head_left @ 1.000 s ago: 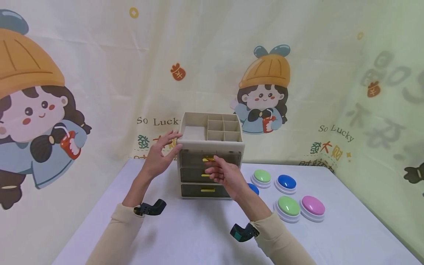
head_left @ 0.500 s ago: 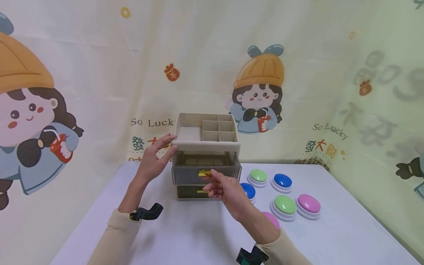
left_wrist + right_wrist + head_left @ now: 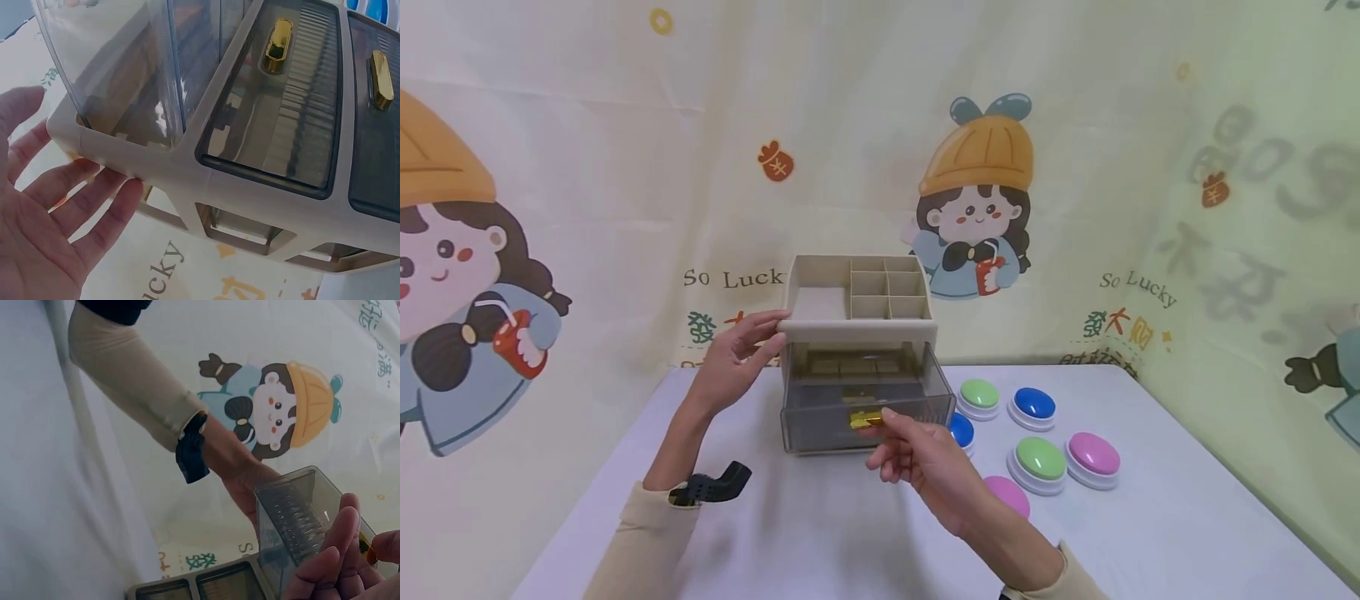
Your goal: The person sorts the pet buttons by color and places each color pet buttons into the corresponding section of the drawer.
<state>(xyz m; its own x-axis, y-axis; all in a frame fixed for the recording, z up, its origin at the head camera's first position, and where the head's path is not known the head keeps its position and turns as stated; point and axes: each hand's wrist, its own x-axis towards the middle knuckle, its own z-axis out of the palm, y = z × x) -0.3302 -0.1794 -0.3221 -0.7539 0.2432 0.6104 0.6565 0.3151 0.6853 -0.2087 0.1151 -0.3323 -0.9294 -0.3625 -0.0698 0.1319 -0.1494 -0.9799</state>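
Right hand (image 3: 928, 462) pinches the gold handle (image 3: 865, 420) of a drawer (image 3: 822, 430) jutting from the cabinet (image 3: 857, 332) on the white table (image 3: 820, 533); left hand (image 3: 728, 362), fingers spread, touches the cabinet's side. Smoky and clear-walled, the drawer looks light, stiff, likely slick, the handle its surest hold.

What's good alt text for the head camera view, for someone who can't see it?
A person's right hand pinches the gold handle of an open, smoky see-through drawer in a beige organizer, while the left hand touches the organizer's left side. Green, blue and pink round buttons sit to the right on a white table, before a cartoon-printed backdrop.
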